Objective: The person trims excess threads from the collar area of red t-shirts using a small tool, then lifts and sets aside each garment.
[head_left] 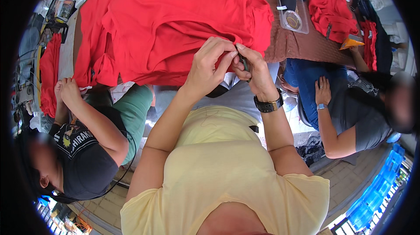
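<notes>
Spread over the table in front of me is a red garment (pixel 162 16), its near edge hanging by my hands. My left hand (pixel 210 64) is closed in a pinch at that edge; what sits between thumb and forefinger is too small to make out. Close against it, my right hand (pixel 258 71), with a black watch on the wrist, grips small dark thread snips (pixel 243 62). The tip of the snips points up beside my left fingertips. Both hands are over the near side of the table.
At left a person in a black shirt (pixel 94 160) has both hands at red cloth. On the right sits another person (pixel 345 112), one hand on the thigh, the other by an orange packet (pixel 352 42). A clear plastic tray (pixel 305 7) and brown table cover (pixel 284 47) lie right.
</notes>
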Motion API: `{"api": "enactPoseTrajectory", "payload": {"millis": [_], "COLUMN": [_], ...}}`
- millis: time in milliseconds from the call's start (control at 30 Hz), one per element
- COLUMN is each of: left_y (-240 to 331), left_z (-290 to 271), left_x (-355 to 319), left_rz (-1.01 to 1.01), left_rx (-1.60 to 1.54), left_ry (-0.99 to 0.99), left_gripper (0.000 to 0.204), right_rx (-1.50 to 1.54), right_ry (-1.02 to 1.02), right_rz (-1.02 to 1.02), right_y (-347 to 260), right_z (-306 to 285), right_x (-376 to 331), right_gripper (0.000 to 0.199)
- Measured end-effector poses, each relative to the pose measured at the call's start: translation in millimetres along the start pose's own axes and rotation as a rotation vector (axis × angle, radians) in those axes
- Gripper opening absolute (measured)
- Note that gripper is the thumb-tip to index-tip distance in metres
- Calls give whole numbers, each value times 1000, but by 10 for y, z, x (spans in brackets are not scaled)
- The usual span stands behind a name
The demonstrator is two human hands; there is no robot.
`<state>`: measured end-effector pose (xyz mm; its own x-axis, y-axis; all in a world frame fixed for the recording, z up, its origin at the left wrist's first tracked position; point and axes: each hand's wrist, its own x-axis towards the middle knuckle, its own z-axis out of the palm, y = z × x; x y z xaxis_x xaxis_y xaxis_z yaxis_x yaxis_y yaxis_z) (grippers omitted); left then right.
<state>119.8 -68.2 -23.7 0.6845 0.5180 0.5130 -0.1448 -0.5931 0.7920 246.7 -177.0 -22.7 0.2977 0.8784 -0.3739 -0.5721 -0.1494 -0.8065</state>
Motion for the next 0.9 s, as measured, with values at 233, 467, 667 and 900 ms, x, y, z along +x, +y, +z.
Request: {"api": "enactPoseTrajectory", "payload": {"millis": [233, 467, 667, 900], "left_y": [-34, -44, -40, -80], "left_z": [-3, 5, 7, 24], "left_x": [-31, -65, -79, -240], "left_rz": [-9, -4, -1, -221], "left_rx": [-3, 0, 17, -230], "left_ry": [15, 25, 10, 10], "left_gripper": [8, 8, 7, 4], "right_rx": [35, 30, 37, 35], "right_ry": [-21, -32, -58, -161], "right_rz": [30, 34, 41, 4], "right_y": [0, 44, 83, -47], "right_z": [21, 1, -42, -87], "right_x": [36, 58, 89, -124], "right_gripper": [37, 38, 37, 22]}}
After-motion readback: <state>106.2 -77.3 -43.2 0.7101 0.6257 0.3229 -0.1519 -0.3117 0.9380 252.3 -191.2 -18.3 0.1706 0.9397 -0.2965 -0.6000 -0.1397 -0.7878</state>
